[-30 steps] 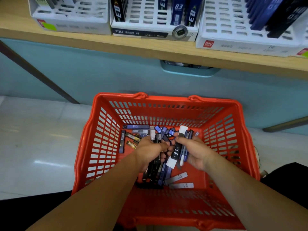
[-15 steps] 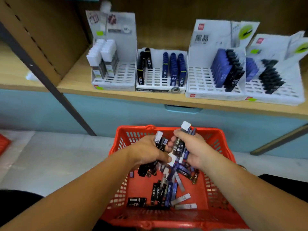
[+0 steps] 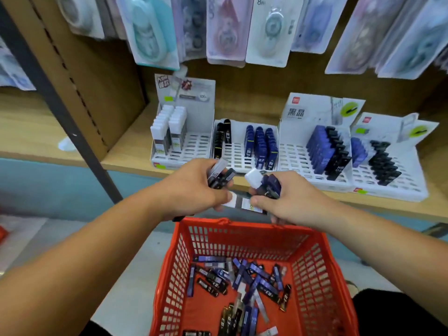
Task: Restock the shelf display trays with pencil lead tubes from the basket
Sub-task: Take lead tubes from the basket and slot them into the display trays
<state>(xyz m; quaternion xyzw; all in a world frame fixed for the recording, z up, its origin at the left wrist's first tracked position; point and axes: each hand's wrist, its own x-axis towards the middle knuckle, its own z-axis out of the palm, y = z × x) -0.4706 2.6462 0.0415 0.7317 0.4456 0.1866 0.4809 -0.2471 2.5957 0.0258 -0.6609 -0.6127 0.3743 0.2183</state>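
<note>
I have my left hand point(image 3: 194, 187) clenched round a fistful of dark pencil lead tubes point(image 3: 219, 177) and my right hand point(image 3: 291, 200) grasping a bundle of blue ones point(image 3: 269, 184), both above the red basket point(image 3: 315, 263) and just short of the display trays point(image 3: 242, 154), held apart, I judge, to sort by colour into matching rows. More loose tubes point(image 3: 242, 280) lie in the basket, below the wooden shelf point(image 3: 121, 151) where carded goods point(image 3: 266, 27) hang

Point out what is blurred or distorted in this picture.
Head view: the hanging packets are smeared and splay outward from the wide lens; the left hand and right hand with their tubes are soft; trays and basket read clearer; light even, no harsh glare.
</note>
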